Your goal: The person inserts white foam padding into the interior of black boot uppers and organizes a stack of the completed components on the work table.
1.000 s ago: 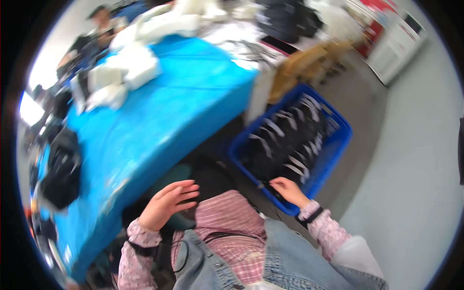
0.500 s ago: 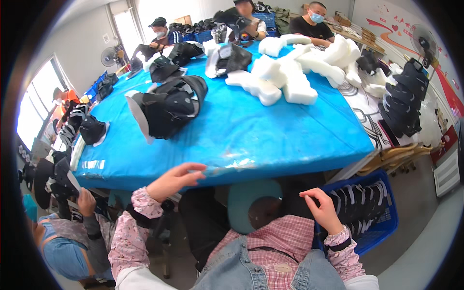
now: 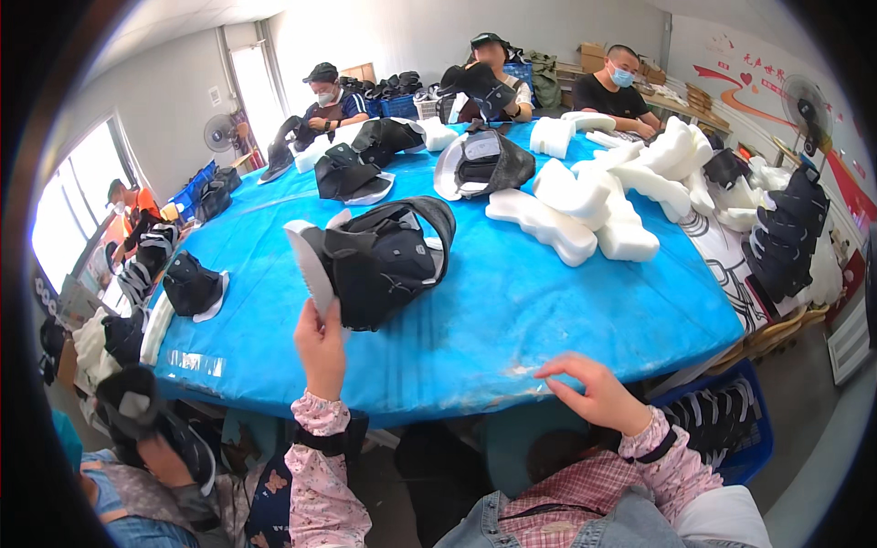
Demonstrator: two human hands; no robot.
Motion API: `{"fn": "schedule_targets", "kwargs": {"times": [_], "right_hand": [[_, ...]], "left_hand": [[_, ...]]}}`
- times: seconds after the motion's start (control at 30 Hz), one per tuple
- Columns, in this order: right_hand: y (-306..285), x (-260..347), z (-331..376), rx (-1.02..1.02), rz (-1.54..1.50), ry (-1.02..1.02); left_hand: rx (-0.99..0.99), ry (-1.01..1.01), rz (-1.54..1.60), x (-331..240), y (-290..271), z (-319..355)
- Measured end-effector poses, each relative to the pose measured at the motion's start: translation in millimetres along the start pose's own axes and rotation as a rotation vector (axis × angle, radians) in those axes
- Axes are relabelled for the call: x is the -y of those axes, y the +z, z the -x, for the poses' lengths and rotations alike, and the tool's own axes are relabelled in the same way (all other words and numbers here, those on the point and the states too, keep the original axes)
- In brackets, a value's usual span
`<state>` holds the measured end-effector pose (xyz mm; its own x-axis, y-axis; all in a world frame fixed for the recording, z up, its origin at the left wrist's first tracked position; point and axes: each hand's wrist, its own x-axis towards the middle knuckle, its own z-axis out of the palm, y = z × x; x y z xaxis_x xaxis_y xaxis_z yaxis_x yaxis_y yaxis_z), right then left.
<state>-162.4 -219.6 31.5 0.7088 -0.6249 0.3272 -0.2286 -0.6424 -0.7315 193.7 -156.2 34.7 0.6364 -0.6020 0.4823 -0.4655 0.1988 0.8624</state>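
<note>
Left hand (image 3: 322,352) now reaches farther over the glossy blue desk (image 3: 475,342), fingers pinching the curved pale flap (image 3: 309,267) of a black fabric bundle (image 3: 393,260) on it; right hand (image 3: 598,393), fingers loosely parted, hovers near the desk's front edge.

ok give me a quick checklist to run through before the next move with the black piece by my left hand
1. Left hand on the black piece: ok, fingers at its white edge.
2. Firmness of that hold: cannot tell.
3. Right hand free: ok, empty, near the front edge of the blue table.
4. Both hands on the piece: not ok, the right is apart from it.
5. White blocks away from both hands: ok, they lie farther back, to the right.
</note>
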Motion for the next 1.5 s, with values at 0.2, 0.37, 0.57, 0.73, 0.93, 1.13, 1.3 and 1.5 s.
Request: {"fn": "schedule_targets", "kwargs": {"times": [0.2, 0.37, 0.57, 0.73, 0.93, 1.13, 1.3, 1.5], "right_hand": [[5, -5, -74, -0.128, 0.028, -0.181], [12, -18, -146, -0.148, -0.131, -0.036], [34, -16, -177, 0.004, -0.334, 0.014], [23, -24, -181, 0.001, -0.691, 0.407], [21, -21, -184, 0.032, -0.842, 0.330], [34, -18, -196, -0.203, -0.928, 0.267], [-4, -39, -220, -0.533, -0.946, 0.130], [-52, 6, -248, -0.682, 0.338, -0.514]], "left_hand": [[-0.199, 0.077, 0.505, -35, -6, -3], [-0.237, 0.130, 0.694, -57, -22, -14], [-0.152, 0.137, 0.768, -65, -30, -34], [-0.101, 0.145, 0.834, -82, -26, -36], [-0.152, 0.135, 0.860, -81, -46, -34], [-0.284, 0.228, 0.624, -58, -88, -23], [-0.616, -0.043, 0.740, 13, -164, 25], [-0.741, 0.055, 0.703, -9, -217, 91]]}}
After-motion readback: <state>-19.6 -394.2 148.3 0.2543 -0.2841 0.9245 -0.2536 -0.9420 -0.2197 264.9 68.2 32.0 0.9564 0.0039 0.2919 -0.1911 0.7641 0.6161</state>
